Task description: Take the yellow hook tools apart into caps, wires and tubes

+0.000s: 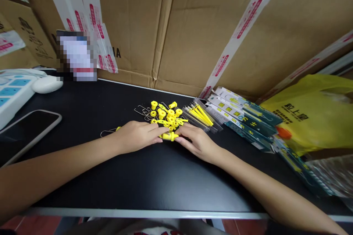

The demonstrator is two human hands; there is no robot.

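Cardboard boxes behind show only "A" beside red-printed tape (the yellow bag [311,114] bears Chinese characters), while the left hand [135,137] and right hand [197,141], fingers lightly curled, pinch between them a small yellow plastic piece [168,136] on the black table [138,180], just below a pile of yellow parts [167,114]

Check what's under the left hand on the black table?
A thin wire loop sticks out from beneath the left hand, with a bit of yellow at the wrist edge. Its fingers meet the yellow part held with the right hand. Anything under the palm is covered.
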